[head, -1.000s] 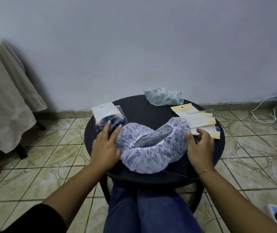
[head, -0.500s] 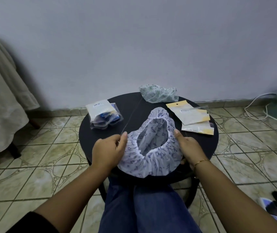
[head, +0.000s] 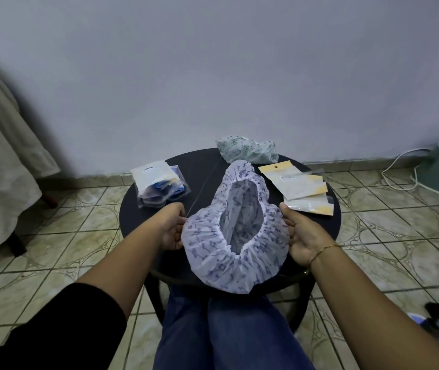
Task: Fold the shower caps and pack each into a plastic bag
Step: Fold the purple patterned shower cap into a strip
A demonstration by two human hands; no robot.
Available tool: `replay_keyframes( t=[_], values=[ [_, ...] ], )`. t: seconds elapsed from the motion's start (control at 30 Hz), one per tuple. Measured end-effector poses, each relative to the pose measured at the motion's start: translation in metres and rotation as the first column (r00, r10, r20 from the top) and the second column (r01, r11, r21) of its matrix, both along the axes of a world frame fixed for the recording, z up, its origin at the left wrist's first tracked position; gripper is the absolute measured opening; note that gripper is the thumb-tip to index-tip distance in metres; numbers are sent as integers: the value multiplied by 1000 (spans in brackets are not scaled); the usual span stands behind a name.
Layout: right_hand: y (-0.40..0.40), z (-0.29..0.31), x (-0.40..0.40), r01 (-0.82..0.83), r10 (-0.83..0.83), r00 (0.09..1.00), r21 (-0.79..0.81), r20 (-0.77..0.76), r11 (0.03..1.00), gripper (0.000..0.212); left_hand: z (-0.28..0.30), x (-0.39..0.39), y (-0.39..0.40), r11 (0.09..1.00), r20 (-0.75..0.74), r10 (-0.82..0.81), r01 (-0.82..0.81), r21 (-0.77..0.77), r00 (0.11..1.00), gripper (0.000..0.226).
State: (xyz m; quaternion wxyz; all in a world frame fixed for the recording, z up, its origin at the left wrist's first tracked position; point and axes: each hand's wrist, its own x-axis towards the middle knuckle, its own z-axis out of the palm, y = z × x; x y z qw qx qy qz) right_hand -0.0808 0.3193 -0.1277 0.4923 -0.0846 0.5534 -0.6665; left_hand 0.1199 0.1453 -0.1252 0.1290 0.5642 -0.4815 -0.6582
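Plastic bags (head: 161, 186) hold blue caps; both hands' fingers (head: 285, 213) grip open purple-print cap (head: 235, 237).

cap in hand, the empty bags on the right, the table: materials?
Purple-print shower cap: thin, matte plastic film, probably; it crinkles and gathers at an elastic rim. Empty bags: glossy clear plastic with yellow card headers. Round table: dark, smooth, faintly reflective; wood or laminate, unclear.
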Motion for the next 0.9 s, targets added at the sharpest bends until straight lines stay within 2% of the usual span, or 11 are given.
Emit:
replay_keyframes(
  t=[0.1, 0.17, 0.23, 0.3, 0.37, 0.5, 0.63, 0.7, 0.8, 0.87, 0.9],
  values=[
    [0, -3, -4, 8, -7, 998, -20, 58, 1000, 21, -4, -3, -1, 998, -25, -55, 55, 11, 998, 59],
    [-2, -8, -6, 29, -28, 998, -15, 64, 999, 16, -3, -4, 5, 995, -1, -60, 60, -86, 998, 51],
    [-3, -11, -8, 50, -50, 998, 2, 48, 999, 15, -8, -3, 5, 972, 52, 14, -2, -236, 999, 40],
    [-1, -16, -13, 92, -93, 996, 19, 12, 996, 16, -12, 2, 2, 926, 177, 58, 13, -377, 983, 41],
    [2, -19, -21, 161, -159, 987, 62, -41, 985, 19, -13, 9, -2, 870, 318, 69, 99, -483, 946, 42],
    [7, -22, -29, 230, -207, 966, 150, -154, 962, 23, -18, 23, -7, 843, 359, 105, 109, -527, 927, 43],
    [8, -19, -25, 242, -196, 954, 194, -228, 951, 11, -22, 29, -8, 825, 357, 126, 101, -555, 926, 44],
    [8, -17, -23, 279, -221, 936, 192, -275, 941, 13, -23, 29, -8, 799, 393, 124, 144, -584, 911, 44],
    [9, -10, -17, 251, -170, 916, 187, -364, 950, 14, -27, 26, -1, 707, 501, 130, 274, -652, 856, 32],
    [11, -7, -14, 171, -129, 946, 121, -296, 978, 20, -33, 28, 8, 591, 538, 171, 352, -726, 825, 19],
    [11, -6, -14, 136, -103, 953, 97, -284, 986, 25, -38, 30, 12, 501, 542, 190, 393, -771, 819, 27]
  ],
)
